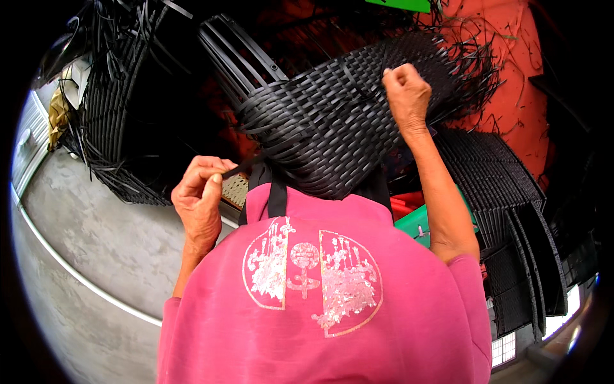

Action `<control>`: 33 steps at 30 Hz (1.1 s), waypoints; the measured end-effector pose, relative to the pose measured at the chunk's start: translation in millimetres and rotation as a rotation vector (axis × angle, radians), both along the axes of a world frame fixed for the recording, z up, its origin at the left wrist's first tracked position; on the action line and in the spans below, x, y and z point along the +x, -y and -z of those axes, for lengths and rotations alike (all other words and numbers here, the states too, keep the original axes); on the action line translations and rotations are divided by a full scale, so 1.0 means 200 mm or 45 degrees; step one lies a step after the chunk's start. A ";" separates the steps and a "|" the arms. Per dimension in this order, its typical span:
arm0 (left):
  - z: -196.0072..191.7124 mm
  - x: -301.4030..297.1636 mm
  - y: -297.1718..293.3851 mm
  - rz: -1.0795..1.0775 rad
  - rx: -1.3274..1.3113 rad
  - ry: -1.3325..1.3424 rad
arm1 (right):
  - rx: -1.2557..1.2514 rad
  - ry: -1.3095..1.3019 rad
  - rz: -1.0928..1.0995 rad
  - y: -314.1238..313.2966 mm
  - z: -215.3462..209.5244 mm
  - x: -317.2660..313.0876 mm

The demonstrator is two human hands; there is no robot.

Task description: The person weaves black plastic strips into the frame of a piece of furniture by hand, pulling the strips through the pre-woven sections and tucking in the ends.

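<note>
A half-woven black wicker piece [332, 128] on a metal frame rests against my lap, its bare ribs [236, 54] sticking up at the far left. My left hand [199, 198] pinches a flat black weaving strip [246, 165] that runs from the weave's near left edge. My right hand [405, 93] is closed on the woven surface near its far right side, gripping a strand there. Loose strip ends [476, 61] fan out beyond that hand.
Another partly woven black frame [118, 109] stands to the left on the grey concrete floor [96, 243]. Stacked woven black panels [505, 205] sit at the right. An orange-red sheet [511, 96] lies behind, and green and red crates [412, 221] sit under my right arm.
</note>
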State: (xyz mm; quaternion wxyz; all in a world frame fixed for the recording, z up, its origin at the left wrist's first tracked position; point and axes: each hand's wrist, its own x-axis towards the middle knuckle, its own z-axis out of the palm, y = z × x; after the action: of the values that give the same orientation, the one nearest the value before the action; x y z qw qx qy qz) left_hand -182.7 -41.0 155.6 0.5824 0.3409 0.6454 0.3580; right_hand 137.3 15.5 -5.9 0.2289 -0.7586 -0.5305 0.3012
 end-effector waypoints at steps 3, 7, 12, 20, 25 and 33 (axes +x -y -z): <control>-0.06 0.01 0.02 0.130 -0.113 -0.092 | 0.148 -0.235 -0.247 0.02 -0.19 -0.15; -0.11 0.08 0.01 0.419 -0.129 -0.070 | 0.461 -0.708 -0.818 0.25 -0.48 -0.51; 0.00 0.05 0.03 0.733 -0.142 -0.058 | 0.271 -0.810 -0.892 0.41 -0.49 -0.50; 0.40 0.18 0.24 0.498 0.052 -0.379 | 0.047 -0.603 -0.386 0.40 -0.49 -0.34; 0.46 0.22 0.22 0.522 -0.004 -0.585 | -0.072 -0.385 -0.518 0.36 -0.40 -0.31; 0.49 0.27 0.29 0.259 -0.026 -0.576 | -0.106 -0.375 -0.732 0.29 -0.37 -0.35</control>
State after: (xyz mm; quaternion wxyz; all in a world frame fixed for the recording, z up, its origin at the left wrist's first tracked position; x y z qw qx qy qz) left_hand -128.7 -98.8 57.7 0.4596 0.4695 0.7252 0.2057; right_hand 66.9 -43.0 68.7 0.1776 -0.5345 -0.6716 0.4814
